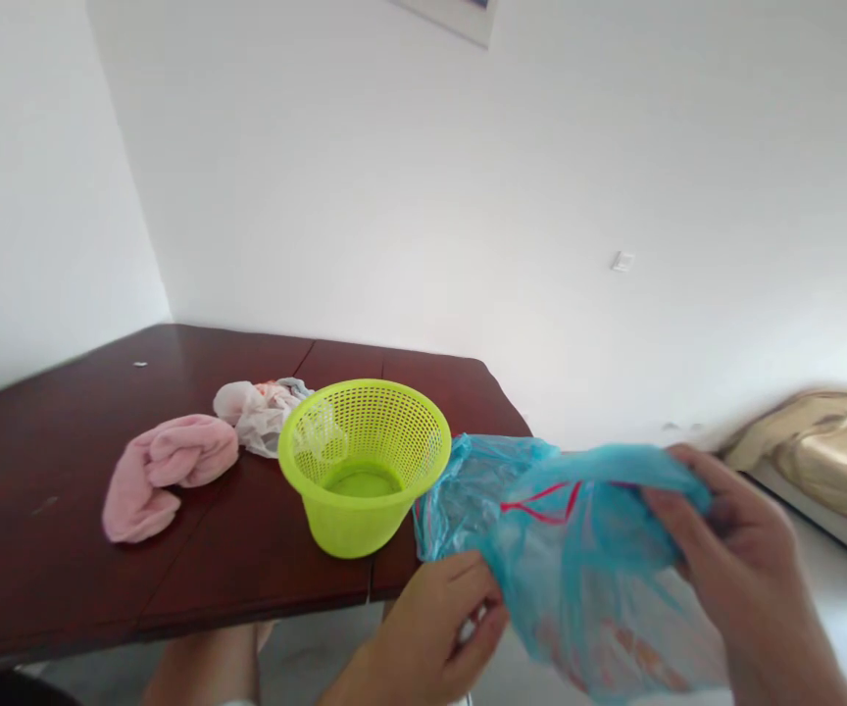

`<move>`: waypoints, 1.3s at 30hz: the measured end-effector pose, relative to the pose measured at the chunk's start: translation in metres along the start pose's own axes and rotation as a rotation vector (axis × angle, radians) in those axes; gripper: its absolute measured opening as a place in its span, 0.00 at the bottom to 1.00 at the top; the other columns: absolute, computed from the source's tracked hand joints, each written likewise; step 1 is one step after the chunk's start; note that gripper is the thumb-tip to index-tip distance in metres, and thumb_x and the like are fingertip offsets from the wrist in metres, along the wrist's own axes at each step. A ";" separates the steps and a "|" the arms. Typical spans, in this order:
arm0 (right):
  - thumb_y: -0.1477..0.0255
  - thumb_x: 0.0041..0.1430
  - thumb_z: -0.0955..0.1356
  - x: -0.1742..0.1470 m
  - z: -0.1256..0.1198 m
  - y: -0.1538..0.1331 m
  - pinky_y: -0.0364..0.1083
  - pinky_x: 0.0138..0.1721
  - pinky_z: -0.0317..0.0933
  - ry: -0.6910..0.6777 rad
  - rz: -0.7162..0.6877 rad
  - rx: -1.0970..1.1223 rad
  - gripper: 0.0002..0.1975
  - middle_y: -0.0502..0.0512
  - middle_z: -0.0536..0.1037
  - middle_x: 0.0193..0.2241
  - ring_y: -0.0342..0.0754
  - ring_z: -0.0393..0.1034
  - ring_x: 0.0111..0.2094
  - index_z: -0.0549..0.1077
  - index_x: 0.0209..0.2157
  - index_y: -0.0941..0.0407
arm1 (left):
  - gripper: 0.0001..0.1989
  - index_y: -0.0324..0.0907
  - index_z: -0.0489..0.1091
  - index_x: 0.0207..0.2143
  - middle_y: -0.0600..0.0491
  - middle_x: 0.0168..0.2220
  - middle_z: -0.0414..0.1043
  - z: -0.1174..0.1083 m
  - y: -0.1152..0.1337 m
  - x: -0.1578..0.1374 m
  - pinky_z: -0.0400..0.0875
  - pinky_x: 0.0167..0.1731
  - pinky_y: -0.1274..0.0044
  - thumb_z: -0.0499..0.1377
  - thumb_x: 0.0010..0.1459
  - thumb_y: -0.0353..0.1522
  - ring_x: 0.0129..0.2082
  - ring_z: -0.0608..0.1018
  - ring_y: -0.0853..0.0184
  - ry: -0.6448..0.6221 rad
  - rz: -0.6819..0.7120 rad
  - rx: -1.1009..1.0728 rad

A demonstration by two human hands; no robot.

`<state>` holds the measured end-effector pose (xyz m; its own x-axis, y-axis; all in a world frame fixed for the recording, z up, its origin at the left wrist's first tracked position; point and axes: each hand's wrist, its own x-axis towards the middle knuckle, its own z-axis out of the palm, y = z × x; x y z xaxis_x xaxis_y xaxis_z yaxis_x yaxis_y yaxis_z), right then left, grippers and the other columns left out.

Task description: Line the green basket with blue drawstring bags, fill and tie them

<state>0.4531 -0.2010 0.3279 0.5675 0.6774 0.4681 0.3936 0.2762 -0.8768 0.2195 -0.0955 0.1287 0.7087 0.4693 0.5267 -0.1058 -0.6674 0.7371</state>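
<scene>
A translucent blue plastic bag [585,579] with a red drawstring is stretched between my hands off the table's right edge. My left hand [438,623] pinches its left side with closed fingers. At the upper right, my right hand [736,534] grips the folded rim, thumb in front and the other fingers partly hidden behind the film. More crumpled blue plastic [474,485] lies on the table just behind the bag; I cannot tell whether it is the same piece. A green perforated plastic basket [361,520] stands upright to the left of my hands, with nothing visible inside.
A pink cloth [166,466] lies rumpled on the dark red wooden table [63,471]. Crumpled white plastic bags [258,417] sit behind the basket's left side. To the far right stands something under a shiny gold cover [827,456]. A white wall rises behind the table.
</scene>
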 end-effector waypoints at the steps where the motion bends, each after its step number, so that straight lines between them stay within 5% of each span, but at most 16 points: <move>1: 0.52 0.60 0.85 -0.022 -0.001 0.005 0.43 0.15 0.53 -0.145 0.057 -0.061 0.20 0.47 0.72 0.21 0.45 0.60 0.18 0.82 0.43 0.48 | 0.11 0.47 0.76 0.43 0.48 0.40 0.82 -0.007 0.018 -0.009 0.74 0.42 0.70 0.60 0.80 0.41 0.40 0.82 0.60 0.009 0.038 -0.099; 5: 0.55 0.67 0.82 -0.092 0.022 0.040 0.47 0.24 0.70 -0.557 0.195 -0.077 0.27 0.49 0.81 0.27 0.51 0.73 0.25 0.78 0.62 0.45 | 0.21 0.46 0.75 0.56 0.43 0.50 0.80 -0.014 0.068 -0.035 0.75 0.42 0.71 0.66 0.76 0.52 0.43 0.80 0.60 0.069 -0.022 -0.362; 9: 0.62 0.68 0.80 -0.147 0.056 0.062 0.52 0.41 0.80 -0.573 0.210 0.017 0.26 0.54 0.86 0.39 0.54 0.83 0.37 0.77 0.63 0.47 | 0.28 0.45 0.73 0.58 0.47 0.50 0.78 -0.009 0.080 -0.061 0.73 0.45 0.71 0.71 0.71 0.54 0.43 0.76 0.61 0.086 -0.203 -0.293; 12: 0.67 0.66 0.79 -0.177 0.065 0.059 0.52 0.48 0.80 -0.636 0.215 0.107 0.35 0.53 0.86 0.44 0.53 0.83 0.42 0.71 0.72 0.44 | 0.29 0.43 0.74 0.52 0.52 0.43 0.74 -0.009 0.079 -0.088 0.68 0.39 0.74 0.70 0.71 0.58 0.38 0.72 0.65 0.120 -0.295 -0.335; 15: 0.70 0.66 0.78 -0.197 0.062 0.047 0.45 0.38 0.74 -0.810 0.239 0.105 0.49 0.50 0.83 0.45 0.46 0.77 0.35 0.60 0.82 0.39 | 0.29 0.43 0.76 0.51 0.53 0.41 0.73 -0.013 0.082 -0.112 0.66 0.38 0.76 0.68 0.72 0.59 0.37 0.71 0.66 0.197 -0.395 -0.394; 17: 0.65 0.69 0.79 -0.204 0.059 0.039 0.41 0.26 0.61 -0.861 0.265 0.080 0.51 0.50 0.82 0.43 0.40 0.67 0.26 0.55 0.85 0.37 | 0.27 0.42 0.78 0.47 0.52 0.41 0.75 -0.016 0.086 -0.123 0.70 0.41 0.74 0.68 0.73 0.58 0.39 0.74 0.64 0.224 -0.436 -0.483; 20: 0.52 0.74 0.78 -0.212 0.060 0.031 0.40 0.21 0.47 -0.790 0.277 0.166 0.43 0.50 0.81 0.37 0.39 0.57 0.22 0.62 0.81 0.43 | 0.31 0.43 0.83 0.47 0.49 0.44 0.81 -0.022 0.093 -0.135 0.74 0.46 0.72 0.75 0.63 0.60 0.43 0.78 0.60 0.409 -0.566 -0.612; 23: 0.45 0.76 0.74 -0.218 0.067 0.029 0.41 0.20 0.48 -0.632 0.258 0.232 0.29 0.49 0.79 0.31 0.41 0.58 0.21 0.75 0.65 0.49 | 0.38 0.43 0.85 0.48 0.51 0.40 0.81 -0.028 0.103 -0.141 0.73 0.41 0.73 0.80 0.51 0.64 0.40 0.78 0.62 0.648 -0.711 -0.601; 26: 0.47 0.73 0.77 -0.225 0.075 0.031 0.43 0.24 0.64 -0.585 0.183 0.205 0.22 0.53 0.82 0.38 0.43 0.68 0.26 0.79 0.53 0.51 | 0.32 0.41 0.83 0.37 0.52 0.36 0.77 -0.034 0.116 -0.141 0.71 0.39 0.74 0.76 0.60 0.62 0.37 0.76 0.64 0.534 -0.578 -0.544; 29: 0.53 0.67 0.83 -0.230 0.081 0.038 0.50 0.41 0.79 -0.578 0.073 0.204 0.24 0.57 0.84 0.49 0.52 0.81 0.42 0.80 0.56 0.49 | 0.24 0.41 0.85 0.43 0.48 0.43 0.81 -0.037 0.128 -0.140 0.73 0.47 0.72 0.74 0.70 0.53 0.43 0.79 0.62 0.362 -0.390 -0.533; 33: 0.58 0.66 0.84 -0.235 0.085 0.048 0.55 0.54 0.80 -0.591 0.041 0.221 0.29 0.60 0.81 0.58 0.57 0.81 0.54 0.79 0.63 0.48 | 0.21 0.42 0.83 0.51 0.49 0.42 0.81 -0.037 0.128 -0.143 0.74 0.48 0.73 0.77 0.69 0.48 0.43 0.80 0.63 0.329 -0.393 -0.632; 39: 0.65 0.75 0.77 -0.233 0.082 0.054 0.51 0.51 0.77 -0.594 0.050 0.337 0.14 0.54 0.80 0.47 0.51 0.80 0.46 0.73 0.55 0.48 | 0.26 0.41 0.78 0.41 0.53 0.35 0.76 -0.039 0.120 -0.146 0.66 0.35 0.77 0.79 0.64 0.53 0.32 0.73 0.69 0.329 -0.493 -0.711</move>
<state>0.2832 -0.2884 0.1622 0.0485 0.9276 0.3705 0.0762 0.3664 -0.9273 0.0759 -0.2213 0.1568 0.5655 0.8189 0.0977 -0.3250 0.1123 0.9390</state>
